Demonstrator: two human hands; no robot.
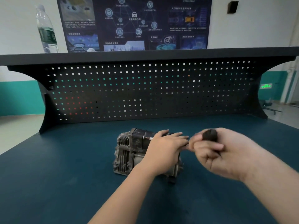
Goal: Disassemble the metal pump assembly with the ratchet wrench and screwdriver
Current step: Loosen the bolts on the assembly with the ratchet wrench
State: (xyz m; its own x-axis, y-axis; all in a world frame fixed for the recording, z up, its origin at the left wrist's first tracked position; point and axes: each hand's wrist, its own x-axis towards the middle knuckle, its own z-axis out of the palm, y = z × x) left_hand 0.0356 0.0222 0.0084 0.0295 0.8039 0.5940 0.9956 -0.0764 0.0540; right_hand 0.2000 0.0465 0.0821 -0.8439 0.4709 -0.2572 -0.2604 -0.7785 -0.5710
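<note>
The metal pump assembly [129, 152] sits on the dark blue surface [64, 175] in front of you, near the middle, its ribbed grey casing facing left and a black block on its upper part. Your left hand [165, 147] lies over the right side of the assembly with fingers stretched out flat, pressing on it rather than curling round anything. Just beyond your thumb a thin shaft with a bright metal tip [149, 138] runs into the black block. Your right hand [215, 152] is clenched round a dark rounded tool handle [210, 135], held just right of your left fingertips; the hand is blurred, so whether this handle joins that shaft cannot be told. Behind the surface stands a black pegboard [145, 91] under a shelf [145, 56], with a water bottle [46, 29] on the shelf at left and a dark poster [134, 23] on the wall.
</note>
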